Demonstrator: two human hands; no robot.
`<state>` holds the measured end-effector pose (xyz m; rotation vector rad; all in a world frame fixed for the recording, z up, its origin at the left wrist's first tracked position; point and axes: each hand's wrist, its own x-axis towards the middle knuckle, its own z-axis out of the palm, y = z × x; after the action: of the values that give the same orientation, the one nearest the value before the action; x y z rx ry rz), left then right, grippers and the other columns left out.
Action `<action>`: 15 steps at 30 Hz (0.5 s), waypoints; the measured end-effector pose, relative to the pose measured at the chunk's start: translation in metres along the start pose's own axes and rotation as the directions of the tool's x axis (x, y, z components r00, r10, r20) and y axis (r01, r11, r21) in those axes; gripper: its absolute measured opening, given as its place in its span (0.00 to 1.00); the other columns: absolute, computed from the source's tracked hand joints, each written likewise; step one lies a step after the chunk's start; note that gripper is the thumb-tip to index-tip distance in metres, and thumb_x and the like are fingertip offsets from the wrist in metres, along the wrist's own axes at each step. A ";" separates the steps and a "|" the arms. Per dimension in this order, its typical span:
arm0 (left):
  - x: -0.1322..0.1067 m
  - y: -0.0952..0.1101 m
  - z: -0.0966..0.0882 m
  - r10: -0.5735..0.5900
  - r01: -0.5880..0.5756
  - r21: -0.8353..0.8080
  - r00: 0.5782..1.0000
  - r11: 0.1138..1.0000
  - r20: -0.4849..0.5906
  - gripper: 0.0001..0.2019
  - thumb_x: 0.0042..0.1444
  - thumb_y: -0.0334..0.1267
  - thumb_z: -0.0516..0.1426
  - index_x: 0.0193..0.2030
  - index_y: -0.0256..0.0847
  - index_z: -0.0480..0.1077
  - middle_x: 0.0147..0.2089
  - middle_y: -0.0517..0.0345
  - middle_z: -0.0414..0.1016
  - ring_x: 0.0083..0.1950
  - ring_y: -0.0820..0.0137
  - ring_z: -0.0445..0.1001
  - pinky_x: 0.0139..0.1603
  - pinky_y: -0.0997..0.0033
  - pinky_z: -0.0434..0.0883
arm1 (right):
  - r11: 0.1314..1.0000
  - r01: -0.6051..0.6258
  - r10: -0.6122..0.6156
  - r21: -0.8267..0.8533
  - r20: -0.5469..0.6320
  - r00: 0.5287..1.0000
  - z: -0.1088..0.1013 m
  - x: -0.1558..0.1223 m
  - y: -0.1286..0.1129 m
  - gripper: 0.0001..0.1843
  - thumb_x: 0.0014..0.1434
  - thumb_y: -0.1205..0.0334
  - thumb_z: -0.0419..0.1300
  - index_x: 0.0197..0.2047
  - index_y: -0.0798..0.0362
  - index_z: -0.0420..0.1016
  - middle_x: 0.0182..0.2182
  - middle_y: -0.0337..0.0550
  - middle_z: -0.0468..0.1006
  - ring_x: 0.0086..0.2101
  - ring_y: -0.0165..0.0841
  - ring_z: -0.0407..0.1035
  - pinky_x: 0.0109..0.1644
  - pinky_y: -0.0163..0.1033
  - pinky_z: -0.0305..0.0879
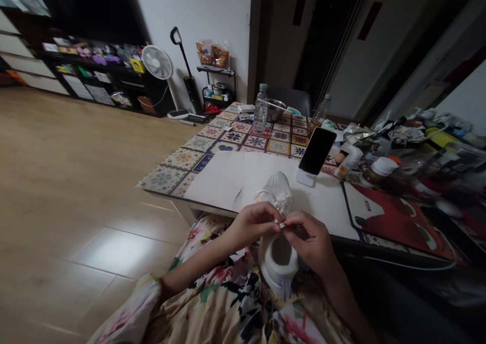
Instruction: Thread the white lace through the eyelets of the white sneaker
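My left hand point(254, 225) and my right hand point(312, 240) meet at the table's near edge. Between their pinched fingertips is a small white piece point(280, 223), too small to name. Just beyond them a white bag point(279, 187), gathered at its neck, lies on a white sheet point(224, 179). Below the hands, a round white container point(269, 273) with a wide opening rests on my lap, against the flowered cloth. A lilac strip point(285, 288) shows at its front. What lies inside the container is too dark to make out.
A phone point(318, 152) leans on a white stand point(306, 177). To the right lie a red-cased tablet point(395, 215) with a white cable, a capped jar point(379, 171) and crowded clutter. Farther back stand a plastic bottle point(260, 110) and a bowl point(276, 111).
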<state>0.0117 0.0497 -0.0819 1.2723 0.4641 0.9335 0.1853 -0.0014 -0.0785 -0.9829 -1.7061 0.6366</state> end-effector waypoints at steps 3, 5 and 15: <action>-0.003 0.002 0.003 0.021 -0.017 0.090 0.999 0.996 -0.044 0.19 0.45 0.49 0.69 0.29 0.34 0.72 0.27 0.59 0.71 0.29 0.75 0.67 0.31 0.76 0.63 | 1.000 0.009 -0.009 -0.024 0.024 1.000 -0.002 0.001 -0.003 0.02 0.58 0.64 0.64 0.36 0.50 0.75 0.31 0.40 0.78 0.34 0.34 0.73 0.37 0.36 0.69; -0.004 0.002 0.003 0.031 -0.022 0.149 0.998 0.989 -0.062 0.20 0.46 0.51 0.68 0.29 0.35 0.72 0.26 0.60 0.70 0.27 0.75 0.65 0.29 0.76 0.61 | 0.999 0.015 -0.016 -0.034 -0.010 1.000 -0.001 0.002 -0.004 0.02 0.60 0.63 0.63 0.34 0.50 0.75 0.30 0.40 0.78 0.33 0.34 0.73 0.37 0.36 0.69; -0.004 -0.002 0.001 0.047 -0.031 0.182 0.996 0.983 -0.081 0.18 0.47 0.50 0.68 0.28 0.36 0.71 0.27 0.59 0.70 0.30 0.72 0.67 0.33 0.74 0.63 | 0.998 -0.055 0.059 0.025 -0.184 0.981 0.007 -0.001 0.006 0.08 0.60 0.62 0.63 0.44 0.49 0.75 0.32 0.40 0.78 0.31 0.33 0.74 0.35 0.36 0.72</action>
<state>0.0109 0.0461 -0.0844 1.4141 0.6033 0.9988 0.1810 0.0011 -0.0859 -1.0469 -1.5109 0.5801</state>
